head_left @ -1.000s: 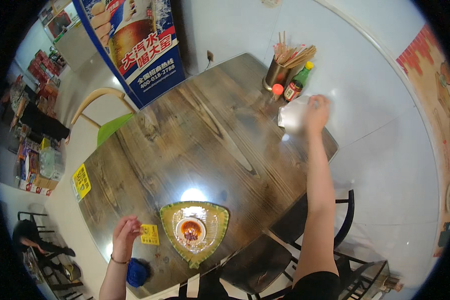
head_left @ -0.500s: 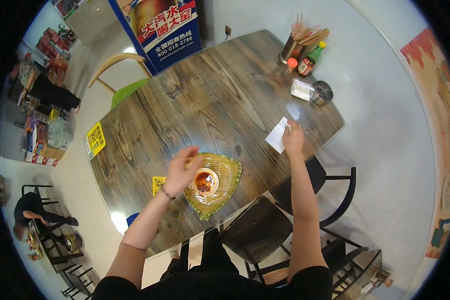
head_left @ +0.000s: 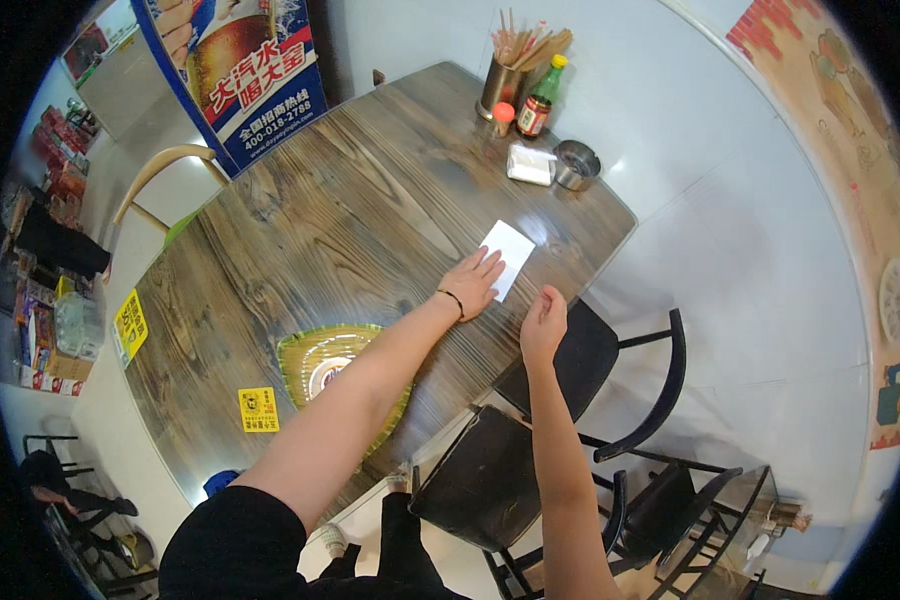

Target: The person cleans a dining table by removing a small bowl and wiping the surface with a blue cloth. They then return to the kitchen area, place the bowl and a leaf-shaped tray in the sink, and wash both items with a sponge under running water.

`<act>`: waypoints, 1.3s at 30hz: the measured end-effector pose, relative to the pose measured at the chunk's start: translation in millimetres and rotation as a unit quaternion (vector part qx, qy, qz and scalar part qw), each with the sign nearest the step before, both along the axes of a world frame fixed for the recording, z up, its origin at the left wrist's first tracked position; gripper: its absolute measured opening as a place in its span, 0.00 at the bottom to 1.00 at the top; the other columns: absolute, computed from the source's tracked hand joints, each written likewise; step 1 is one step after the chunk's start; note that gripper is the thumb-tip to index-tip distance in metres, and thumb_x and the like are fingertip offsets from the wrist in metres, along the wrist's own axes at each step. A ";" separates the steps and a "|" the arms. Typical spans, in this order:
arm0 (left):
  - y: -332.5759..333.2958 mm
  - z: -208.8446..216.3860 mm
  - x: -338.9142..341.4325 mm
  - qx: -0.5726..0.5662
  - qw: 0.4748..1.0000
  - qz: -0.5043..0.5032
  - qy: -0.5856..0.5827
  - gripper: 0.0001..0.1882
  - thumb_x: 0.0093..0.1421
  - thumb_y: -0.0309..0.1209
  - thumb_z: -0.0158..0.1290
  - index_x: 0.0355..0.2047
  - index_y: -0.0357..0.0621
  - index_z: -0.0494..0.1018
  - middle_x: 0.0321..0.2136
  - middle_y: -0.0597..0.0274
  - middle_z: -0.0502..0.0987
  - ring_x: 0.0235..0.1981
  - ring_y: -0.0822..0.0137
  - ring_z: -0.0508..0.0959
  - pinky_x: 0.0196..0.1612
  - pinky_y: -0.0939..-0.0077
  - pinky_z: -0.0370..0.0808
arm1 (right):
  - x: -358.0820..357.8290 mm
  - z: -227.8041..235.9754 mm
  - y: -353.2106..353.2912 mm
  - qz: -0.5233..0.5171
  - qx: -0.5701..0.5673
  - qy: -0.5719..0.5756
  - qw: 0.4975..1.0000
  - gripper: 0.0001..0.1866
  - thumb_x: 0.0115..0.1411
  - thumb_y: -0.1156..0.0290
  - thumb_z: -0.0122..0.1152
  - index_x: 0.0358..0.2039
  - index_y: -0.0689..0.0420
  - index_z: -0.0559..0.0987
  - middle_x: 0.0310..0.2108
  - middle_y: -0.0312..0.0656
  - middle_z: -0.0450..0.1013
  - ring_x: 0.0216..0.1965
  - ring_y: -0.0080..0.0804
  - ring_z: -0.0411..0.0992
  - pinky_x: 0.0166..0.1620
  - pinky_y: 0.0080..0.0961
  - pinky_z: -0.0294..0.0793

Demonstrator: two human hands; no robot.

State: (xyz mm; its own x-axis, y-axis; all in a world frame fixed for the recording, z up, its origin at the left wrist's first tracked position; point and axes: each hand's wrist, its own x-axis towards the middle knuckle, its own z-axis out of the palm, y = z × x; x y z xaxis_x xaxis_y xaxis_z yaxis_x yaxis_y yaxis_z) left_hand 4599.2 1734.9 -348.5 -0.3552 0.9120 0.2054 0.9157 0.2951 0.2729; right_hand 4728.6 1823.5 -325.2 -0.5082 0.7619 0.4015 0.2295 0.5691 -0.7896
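Note:
A folded white paper napkin (head_left: pixel 511 250) lies on the wooden table toward its right side. My left hand (head_left: pixel 473 282) rests over the napkin's near end, fingers stretched and slightly spread. Just right of it, by the table edge, hovers my right hand (head_left: pixel 544 325), its fingers loosely bent and nothing visible in them. A leaf-shaped yellow-green plate (head_left: pixel 295 358) with a green rim sits nearer me, bearing a small white bowl (head_left: pixel 322 376). My left forearm covers much of the plate and the bowl's contents.
At the far right stand a chopstick holder (head_left: pixel 500 88), a green-capped sauce bottle (head_left: pixel 538 100), a red-capped shaker (head_left: pixel 502 115), a napkin pack (head_left: pixel 530 165) and a metal ashtray (head_left: pixel 576 165). Black chairs (head_left: pixel 480 480) line the near right edge. Yellow cards (head_left: pixel 259 409) lie at left.
My left hand has moved from above the plate rightward onto the napkin. The right hand has let go of the napkin and drawn back toward the table edge. The view has shifted right.

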 end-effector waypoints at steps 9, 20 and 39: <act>-7.7 -13.4 9.9 -0.052 0.997 0.053 0.007 0.23 0.51 0.28 0.41 0.50 0.43 0.59 0.55 0.60 0.54 0.57 0.61 0.52 0.57 0.69 0.53 | -12.8 2.4 -5.5 0.046 -0.015 -0.005 0.999 0.10 0.51 0.80 0.47 0.35 0.63 0.68 0.31 0.48 0.67 0.30 0.40 0.68 0.34 0.29 0.67; -128.8 81.5 -18.7 0.058 0.983 0.105 -0.143 0.18 0.50 0.30 0.45 0.43 0.45 0.66 0.47 0.52 0.63 0.49 0.55 0.62 0.50 0.65 0.60 | -57.8 -11.3 -18.9 0.230 0.108 -0.262 0.931 0.23 0.54 0.72 0.44 0.50 0.64 0.59 0.55 0.54 0.49 0.57 0.48 0.48 0.56 0.34 0.50; -288.7 53.3 194.9 0.283 0.268 0.316 -0.865 0.15 0.58 0.36 0.41 0.42 0.40 0.61 0.29 0.53 0.73 0.27 0.67 0.75 0.29 0.76 0.74 | -34.0 3.1 -97.0 0.162 0.206 -0.549 0.794 0.27 0.58 0.62 0.37 0.57 0.56 0.49 0.59 0.45 0.42 0.60 0.38 0.42 0.59 0.40 0.39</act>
State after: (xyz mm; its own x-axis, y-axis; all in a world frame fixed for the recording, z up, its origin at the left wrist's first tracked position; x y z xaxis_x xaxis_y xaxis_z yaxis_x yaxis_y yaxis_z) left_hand 4794.1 1446.1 -295.1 -0.4120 0.5533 -0.7240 -0.9097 -0.2955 0.2918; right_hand 4694.6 1726.5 -322.1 -0.8665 0.4394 -0.2370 0.4401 0.8964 0.0529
